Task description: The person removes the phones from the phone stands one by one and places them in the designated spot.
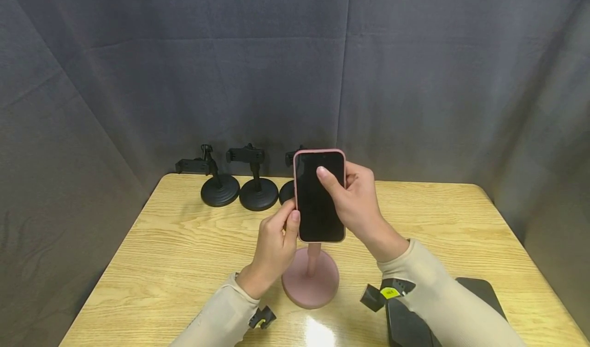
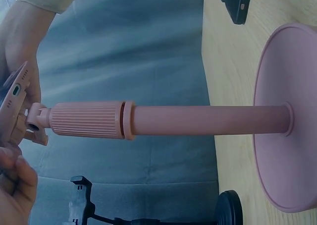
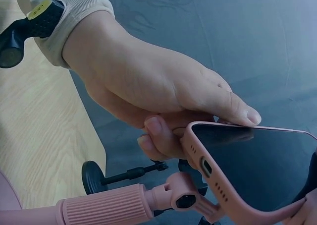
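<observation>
A smartphone (image 1: 318, 214) in a pink case, its screen dark, stands nearly upright at the top of a pink phone stand (image 2: 198, 120). My right hand (image 1: 361, 203) grips the phone's right side, with the thumb lying over the screen and the fingers behind. On the opposite side, my left hand (image 1: 276, 239) pinches the lower left edge between thumb and fingers. Behind the phone, the stand's hinged joint (image 3: 183, 188) meets its ribbed collar (image 3: 106, 203). The stand's round base (image 1: 295, 280) rests on the table; the holder behind the phone is mostly hidden.
Black phone stands (image 1: 220, 190), (image 1: 258, 194) line the back left of the wooden table (image 1: 184, 255), with a third stand (image 1: 287, 191) partly behind the phone. A flat black object (image 1: 405, 321) lies under my right forearm. Grey curtains (image 1: 258, 81) surround the table.
</observation>
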The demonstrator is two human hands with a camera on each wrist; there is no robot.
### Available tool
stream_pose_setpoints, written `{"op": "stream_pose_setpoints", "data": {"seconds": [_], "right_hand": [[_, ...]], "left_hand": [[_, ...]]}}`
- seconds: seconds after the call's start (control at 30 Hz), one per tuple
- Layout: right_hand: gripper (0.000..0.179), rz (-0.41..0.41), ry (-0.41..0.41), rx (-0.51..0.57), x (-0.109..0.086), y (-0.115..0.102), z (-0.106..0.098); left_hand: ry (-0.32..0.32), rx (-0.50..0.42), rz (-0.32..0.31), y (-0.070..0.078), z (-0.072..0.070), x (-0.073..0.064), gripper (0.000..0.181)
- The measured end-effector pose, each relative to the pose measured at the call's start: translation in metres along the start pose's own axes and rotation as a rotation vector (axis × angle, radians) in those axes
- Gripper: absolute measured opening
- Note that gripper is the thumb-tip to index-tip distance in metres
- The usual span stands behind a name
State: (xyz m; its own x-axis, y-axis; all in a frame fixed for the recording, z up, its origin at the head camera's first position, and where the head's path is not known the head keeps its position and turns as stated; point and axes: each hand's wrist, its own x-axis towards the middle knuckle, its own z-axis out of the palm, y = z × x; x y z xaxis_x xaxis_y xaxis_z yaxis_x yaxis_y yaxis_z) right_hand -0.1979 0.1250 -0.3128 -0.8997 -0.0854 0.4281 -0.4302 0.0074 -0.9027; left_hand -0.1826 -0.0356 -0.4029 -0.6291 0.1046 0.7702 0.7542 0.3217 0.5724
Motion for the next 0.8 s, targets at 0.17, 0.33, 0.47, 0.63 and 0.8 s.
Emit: {"op": "stream_pose_setpoints", "data": {"seconds": [0.17, 0.33, 0.47, 0.63, 0.8], "right_hand": [[0.020, -0.008, -0.001, -0.008, 0.0013, -0.0002, 0.0003], [0.021, -0.007, -0.003, -0.012, 0.0023, 0.0004, -0.0002], [0.020, -0.006, 0.004, -0.013, 0.0028, 0.0000, -0.0002], [0.020, -0.001, 0.008, -0.008, 0.0030, -0.0013, 0.0000], [0.020, 0.004, 0.007, -0.013, 0.0028, -0.0026, -0.0004]], "left_hand": [[-0.002, 0.004, 0.003, -0.0002, -0.0003, 0.0000, 0.033], [-0.004, 0.002, 0.005, -0.0008, -0.0001, -0.0003, 0.032], [-0.003, 0.003, 0.006, -0.0003, -0.0001, 0.0001, 0.031], [-0.002, 0.002, 0.005, 0.0007, -0.0002, 0.0005, 0.031], [-0.001, 0.000, 0.005, 0.0003, 0.0004, -0.0004, 0.031]]}}
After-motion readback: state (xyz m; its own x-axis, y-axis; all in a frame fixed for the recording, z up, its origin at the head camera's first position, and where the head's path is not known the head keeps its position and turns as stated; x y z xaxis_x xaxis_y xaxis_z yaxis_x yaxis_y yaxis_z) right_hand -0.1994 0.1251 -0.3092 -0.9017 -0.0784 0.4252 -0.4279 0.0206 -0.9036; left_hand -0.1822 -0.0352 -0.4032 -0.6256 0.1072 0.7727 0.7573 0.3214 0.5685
